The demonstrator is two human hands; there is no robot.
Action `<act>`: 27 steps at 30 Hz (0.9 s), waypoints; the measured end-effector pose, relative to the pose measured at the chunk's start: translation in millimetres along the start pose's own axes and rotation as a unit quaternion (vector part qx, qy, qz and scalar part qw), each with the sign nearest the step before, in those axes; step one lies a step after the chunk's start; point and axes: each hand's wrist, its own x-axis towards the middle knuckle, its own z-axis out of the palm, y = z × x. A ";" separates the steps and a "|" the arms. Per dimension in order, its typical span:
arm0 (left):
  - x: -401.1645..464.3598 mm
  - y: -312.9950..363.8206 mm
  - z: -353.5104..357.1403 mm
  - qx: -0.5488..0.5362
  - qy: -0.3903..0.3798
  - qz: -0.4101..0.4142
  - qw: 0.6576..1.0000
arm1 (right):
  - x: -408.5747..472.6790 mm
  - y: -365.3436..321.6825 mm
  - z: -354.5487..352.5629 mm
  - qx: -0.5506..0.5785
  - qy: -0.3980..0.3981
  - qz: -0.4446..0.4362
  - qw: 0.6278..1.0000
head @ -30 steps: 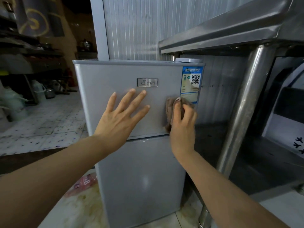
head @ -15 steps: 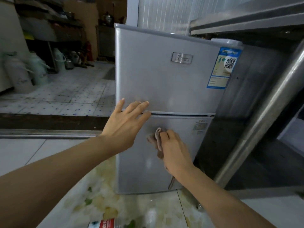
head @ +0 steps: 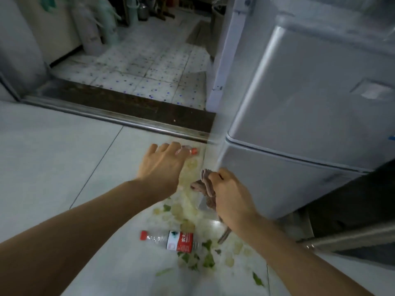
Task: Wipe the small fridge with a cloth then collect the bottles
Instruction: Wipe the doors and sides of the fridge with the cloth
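The small grey fridge [head: 299, 116] stands at the right, seen from above. My right hand [head: 232, 196] is shut on a brownish cloth [head: 205, 185], just off the fridge's lower front corner. My left hand [head: 163, 164] is low over the floor with its fingers spread, right above a clear plastic bottle [head: 190, 151] with a red cap; most of that bottle is hidden under the fingers. A second clear bottle [head: 171, 242] with a red cap and red-and-white label lies on its side on the floor below my hands.
The white tiled floor [head: 53, 167] carries a floral pattern around the bottles. A metal door track and dark threshold [head: 128, 107] cross the view ahead; speckled tiles and pale jugs [head: 92, 24] lie beyond. A steel table leg [head: 352, 238] sits at the lower right.
The view has swung down to the floor. My left hand left the fridge door and dropped over the far bottle. My right hand came off the door, bunching the cloth.
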 end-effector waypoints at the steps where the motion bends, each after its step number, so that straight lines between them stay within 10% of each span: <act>1: -3.8 -7.7 -9.8 -0.007 -0.018 -0.006 1.000 | 0.9 -5.4 -13.0 0.003 -0.016 0.003 1.000; 11: -23.4 -81.8 -167.4 -0.078 -0.189 -0.061 0.977 | 14.4 -69.2 -187.9 0.041 -0.054 -0.012 0.998; 27: 77.4 -98.5 -390.2 -0.075 -0.191 0.034 0.978 | 36.4 -46.5 -413.3 0.123 0.015 0.134 0.983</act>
